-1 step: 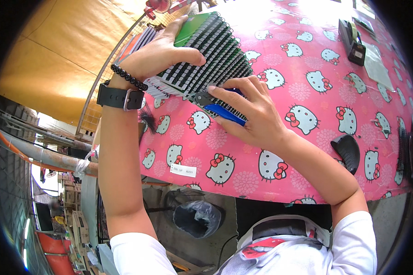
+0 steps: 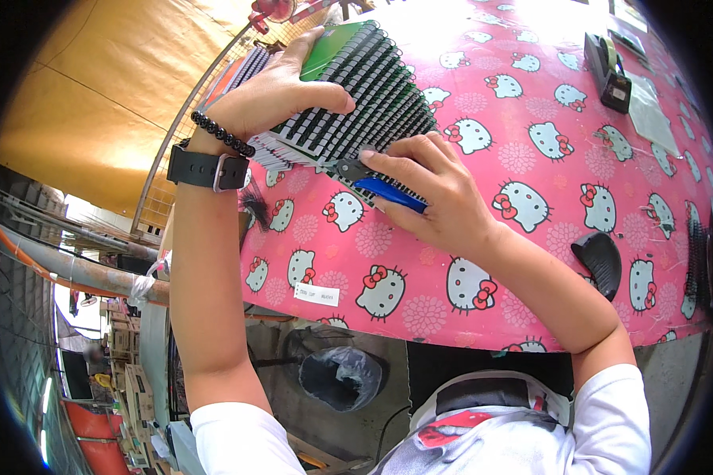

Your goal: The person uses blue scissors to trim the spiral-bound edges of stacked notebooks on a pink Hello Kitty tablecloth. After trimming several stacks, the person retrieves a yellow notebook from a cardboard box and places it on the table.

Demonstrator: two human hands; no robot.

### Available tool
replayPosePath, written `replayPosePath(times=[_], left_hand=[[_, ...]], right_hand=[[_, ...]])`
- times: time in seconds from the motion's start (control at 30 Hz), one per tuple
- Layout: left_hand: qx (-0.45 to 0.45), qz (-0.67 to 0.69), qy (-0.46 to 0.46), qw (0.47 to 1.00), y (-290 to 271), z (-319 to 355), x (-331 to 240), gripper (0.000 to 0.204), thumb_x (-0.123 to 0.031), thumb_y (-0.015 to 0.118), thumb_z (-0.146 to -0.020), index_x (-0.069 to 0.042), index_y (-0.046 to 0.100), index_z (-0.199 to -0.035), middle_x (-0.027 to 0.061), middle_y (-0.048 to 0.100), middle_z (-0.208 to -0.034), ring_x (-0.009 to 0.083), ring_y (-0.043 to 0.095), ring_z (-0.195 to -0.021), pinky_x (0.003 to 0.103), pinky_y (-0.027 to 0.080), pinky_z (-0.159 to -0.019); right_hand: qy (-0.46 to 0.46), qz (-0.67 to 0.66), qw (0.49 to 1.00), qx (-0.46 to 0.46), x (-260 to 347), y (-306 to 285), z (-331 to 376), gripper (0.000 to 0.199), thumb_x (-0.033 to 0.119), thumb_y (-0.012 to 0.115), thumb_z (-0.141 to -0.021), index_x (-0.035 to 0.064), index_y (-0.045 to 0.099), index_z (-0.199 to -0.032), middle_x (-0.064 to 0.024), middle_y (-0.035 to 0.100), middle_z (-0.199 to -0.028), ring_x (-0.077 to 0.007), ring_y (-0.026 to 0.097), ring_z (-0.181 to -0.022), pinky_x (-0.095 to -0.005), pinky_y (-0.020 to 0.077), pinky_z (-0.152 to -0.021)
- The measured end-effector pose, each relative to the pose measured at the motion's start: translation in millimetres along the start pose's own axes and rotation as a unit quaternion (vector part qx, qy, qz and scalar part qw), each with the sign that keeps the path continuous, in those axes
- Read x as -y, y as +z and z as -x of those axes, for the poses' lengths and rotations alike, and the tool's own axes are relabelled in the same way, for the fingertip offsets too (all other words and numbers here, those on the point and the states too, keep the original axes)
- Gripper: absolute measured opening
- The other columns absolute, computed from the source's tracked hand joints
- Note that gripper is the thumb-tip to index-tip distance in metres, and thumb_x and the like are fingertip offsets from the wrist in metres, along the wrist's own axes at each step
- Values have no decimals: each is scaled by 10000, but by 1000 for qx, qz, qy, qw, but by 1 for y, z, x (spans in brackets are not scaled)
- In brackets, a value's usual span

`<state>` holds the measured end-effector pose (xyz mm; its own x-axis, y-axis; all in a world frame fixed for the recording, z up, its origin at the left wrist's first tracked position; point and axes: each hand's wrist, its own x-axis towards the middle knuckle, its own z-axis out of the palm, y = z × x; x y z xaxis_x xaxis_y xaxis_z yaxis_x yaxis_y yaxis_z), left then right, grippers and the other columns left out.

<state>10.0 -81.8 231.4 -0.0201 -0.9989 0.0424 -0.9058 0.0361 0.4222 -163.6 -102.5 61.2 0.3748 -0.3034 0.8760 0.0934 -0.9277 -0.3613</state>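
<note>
A thick stack of spiral notebooks (image 2: 364, 87) with green covers and black wire bindings stands tilted at the table's far left, its bindings facing up. My left hand (image 2: 273, 95) holds the stack from the left, thumb spread across the bindings and fingers over the far side. In my right hand (image 2: 444, 186) is a pair of blue-handled pliers (image 2: 392, 194). Their grey head is at the near end of the bindings, against the lower corner of the stack. What the jaws grip is too small to tell.
A pink cloth with white cat faces (image 2: 424, 313) covers the table. At the far right stand a black tape dispenser (image 2: 608, 75) and a clear plastic sheet (image 2: 653, 119). A curved black object (image 2: 598, 265) lies near my right elbow. Below the near edge is a lined bin (image 2: 341, 380).
My right fingers have shifted slightly around the pliers, and a blue handle that showed between them is hidden now. My left hand and the notebooks have stayed in place.
</note>
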Motion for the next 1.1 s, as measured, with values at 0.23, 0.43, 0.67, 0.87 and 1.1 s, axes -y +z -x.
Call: replayPosePath(times=[0.23,0.43,0.67,0.87,1.1], left_hand=[[9,9,1,1000,0,-2,4,1048,-392,721,-618,-2,189,-1432,234,411,-1311,299,420,-1223,321,348,-992],[9,-6,-21,1000,-2,-2,3,1051,-387,723,-619,2,185,-1433,232,404,-1322,296,414,-1231,314,346,-999],[-8,14,-22,1000,1,3,-3,894,-290,703,-669,-57,276,-1420,130,460,-1288,208,446,-1175,302,341,-997],[-2,7,-9,1000,0,0,0,1015,-361,725,-630,-11,207,-1429,211,444,-1281,275,462,-1177,311,379,-959],[-3,-9,-16,1000,-1,1,-2,1003,-358,721,-632,-20,215,-1429,204,458,-1258,281,457,-1180,323,377,-960]], right_hand=[[354,-518,763,155,8,-11,-3,431,128,693,-755,7,580,-1153,-100,590,-955,-152,559,-841,-284,471,-752],[55,-81,995,1,7,-4,0,486,144,705,-691,102,577,-1158,-85,547,-988,-267,499,-926,-411,406,-865],[4,18,999,-39,5,4,5,498,164,710,-696,148,572,-1173,-57,522,-995,-254,493,-926,-423,398,-827],[-2,45,998,-41,4,6,4,510,170,717,-692,148,568,-1180,-53,521,-1017,-250,491,-922,-406,401,-821],[152,-278,947,56,-2,-2,-4,348,162,674,-765,76,625,-1099,-68,589,-901,-186,548,-804,-307,464,-727]])
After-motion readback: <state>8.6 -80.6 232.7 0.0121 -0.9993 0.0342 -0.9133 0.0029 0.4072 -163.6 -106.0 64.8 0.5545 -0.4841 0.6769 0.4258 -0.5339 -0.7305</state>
